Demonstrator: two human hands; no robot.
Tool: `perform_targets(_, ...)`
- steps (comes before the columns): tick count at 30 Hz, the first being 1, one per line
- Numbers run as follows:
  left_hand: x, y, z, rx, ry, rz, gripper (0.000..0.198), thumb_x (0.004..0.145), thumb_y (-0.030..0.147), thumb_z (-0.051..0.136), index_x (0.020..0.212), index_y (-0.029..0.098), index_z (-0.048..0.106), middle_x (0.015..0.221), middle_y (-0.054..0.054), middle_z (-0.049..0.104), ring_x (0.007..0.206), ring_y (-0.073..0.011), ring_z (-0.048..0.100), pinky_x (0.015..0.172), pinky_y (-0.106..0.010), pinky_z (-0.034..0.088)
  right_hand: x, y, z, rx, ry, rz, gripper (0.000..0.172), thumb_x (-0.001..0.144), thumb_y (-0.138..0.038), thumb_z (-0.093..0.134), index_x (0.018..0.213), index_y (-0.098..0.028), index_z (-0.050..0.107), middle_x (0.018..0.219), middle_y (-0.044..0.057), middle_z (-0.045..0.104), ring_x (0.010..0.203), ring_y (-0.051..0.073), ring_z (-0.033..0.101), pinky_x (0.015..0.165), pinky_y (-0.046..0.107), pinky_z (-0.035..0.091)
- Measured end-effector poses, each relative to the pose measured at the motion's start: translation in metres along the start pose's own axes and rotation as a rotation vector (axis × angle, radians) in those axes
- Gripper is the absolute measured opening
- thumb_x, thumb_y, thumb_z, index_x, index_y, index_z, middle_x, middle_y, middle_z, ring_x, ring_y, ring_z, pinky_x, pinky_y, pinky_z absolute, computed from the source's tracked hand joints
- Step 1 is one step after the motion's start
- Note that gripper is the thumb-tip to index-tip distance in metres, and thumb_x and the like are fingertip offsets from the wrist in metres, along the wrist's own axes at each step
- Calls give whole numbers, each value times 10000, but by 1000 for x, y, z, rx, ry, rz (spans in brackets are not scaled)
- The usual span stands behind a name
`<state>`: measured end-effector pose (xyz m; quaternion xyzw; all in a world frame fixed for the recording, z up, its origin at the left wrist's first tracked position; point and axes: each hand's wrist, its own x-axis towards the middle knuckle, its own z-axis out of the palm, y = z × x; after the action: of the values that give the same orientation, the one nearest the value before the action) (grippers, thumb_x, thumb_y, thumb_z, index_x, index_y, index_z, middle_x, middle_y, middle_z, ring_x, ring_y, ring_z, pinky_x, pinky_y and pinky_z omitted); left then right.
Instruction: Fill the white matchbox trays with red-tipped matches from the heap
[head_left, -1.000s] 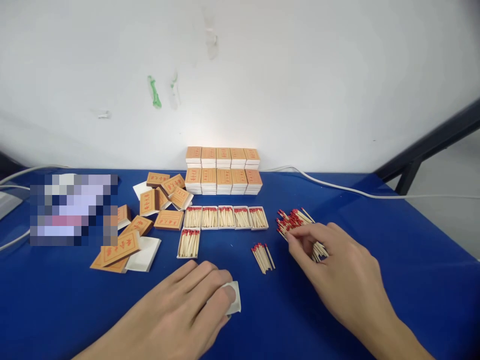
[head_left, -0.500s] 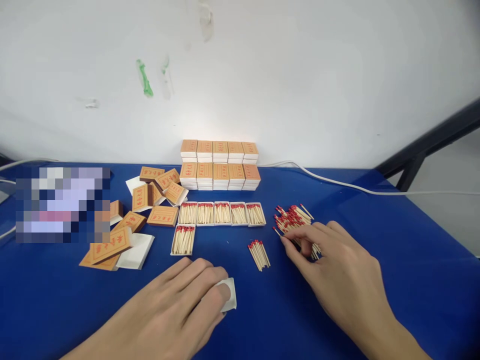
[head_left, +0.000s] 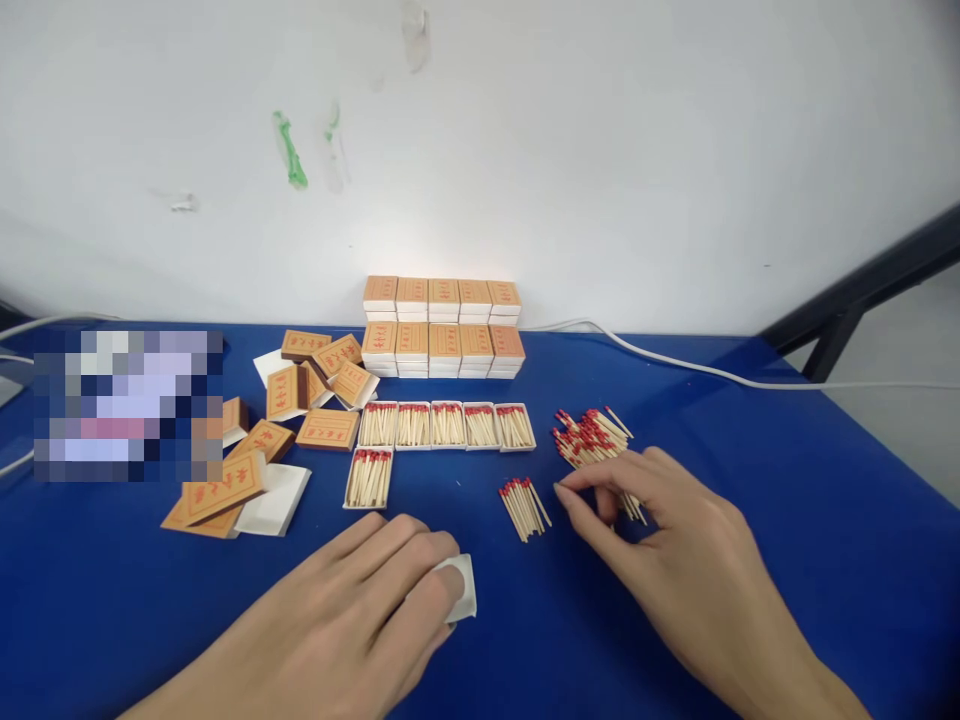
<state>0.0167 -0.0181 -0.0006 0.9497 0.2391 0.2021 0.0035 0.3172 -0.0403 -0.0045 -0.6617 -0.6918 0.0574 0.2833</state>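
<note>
My left hand is closed round a white tray, whose right end shows beyond the fingers. My right hand is pinched, thumb and index tips together, with no match visible between them. It hovers beside a small group of red-tipped matches and partly covers the larger match pile. Five filled trays stand in a row, and another filled tray sits below the leftmost one.
Stacked matchboxes stand in two rows near the wall. Loose covers lie scattered at the left, beside a blurred item. A white cable runs along the back of the blue table.
The match in my right fingertips has been let go and lies at the right of the small group. My right hand has shifted slightly; my left hand keeps hold of the tray.
</note>
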Motion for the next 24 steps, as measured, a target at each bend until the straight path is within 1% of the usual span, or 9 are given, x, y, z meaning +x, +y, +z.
perform_targets(2, 0, 0, 0, 7, 6, -2, 347, 1212, 153, 422, 1240, 191, 766, 1222, -5, 834, 1075, -219, 790, 993, -408, 575, 1, 4, 3, -110, 105, -31, 207, 1082, -400, 679, 956, -298, 808, 764, -11, 685, 749, 206, 649, 599, 313, 486)
perform_targets(4, -1, 0, 0, 7, 10, -3, 357, 1216, 161, 415, 1249, 194, 768, 1227, -6, 833, 1082, -219, 787, 1000, -407, 572, 2, 7, 8, -200, 165, -66, 224, 1107, -384, 646, 990, -280, 807, 785, -1, 696, 785, 217, 647, 592, 310, 469)
perform_targets(7, -2, 1, 0, -4, 11, -6, 371, 1219, 156, 405, 1259, 192, 772, 1229, -8, 836, 1091, -217, 785, 997, -403, 567, 4, 8, 15, -272, 198, -107, 240, 1126, -359, 625, 997, -258, 802, 781, 4, 686, 785, 220, 641, 555, 303, 422)
perform_targets(11, -2, 0, 0, -14, 18, 0, 353, 1212, 152, 429, 1256, 188, 777, 1215, -9, 842, 1073, -218, 788, 978, -401, 574, 6, 7, 18, -296, 219, -113, 259, 1124, -339, 622, 937, -246, 775, 752, 8, 672, 772, 225, 631, 532, 308, 381)
perform_targets(14, 1, 0, -1, -1, 21, 5, 370, 1209, 143, 410, 1236, 192, 775, 1204, -7, 844, 1054, -218, 796, 959, -402, 592, 6, 7, 17, -261, 187, -72, 257, 1112, -362, 634, 912, -258, 759, 759, 5, 679, 773, 223, 634, 543, 304, 406)
perform_targets(18, 4, 0, -4, 4, 2, -4, 457, 1217, 122, 317, 1161, 202, 764, 1159, 0, 843, 1011, -211, 805, 927, -406, 617, 7, 6, 14, -172, 109, -23, 219, 1058, -405, 710, 880, -290, 764, 745, -12, 672, 750, 216, 641, 555, 298, 455)
perform_targets(22, 3, 0, -3, 15, 10, 11, 379, 1208, 136, 384, 1215, 196, 758, 1179, -5, 842, 1024, -223, 807, 915, -414, 626, 6, 1, 14, -68, 23, -1, 182, 1014, -402, 766, 858, -308, 774, 731, -23, 663, 735, 205, 651, 560, 292, 474)
perform_targets(24, 1, 0, -3, 14, -6, 9, 389, 1204, 120, 372, 1219, 197, 753, 1201, -6, 838, 1041, -225, 804, 932, -419, 623, 5, -3, 14, -25, -7, 10, 193, 1012, -406, 770, 846, -309, 775, 740, -20, 668, 746, 204, 655, 573, 295, 478)
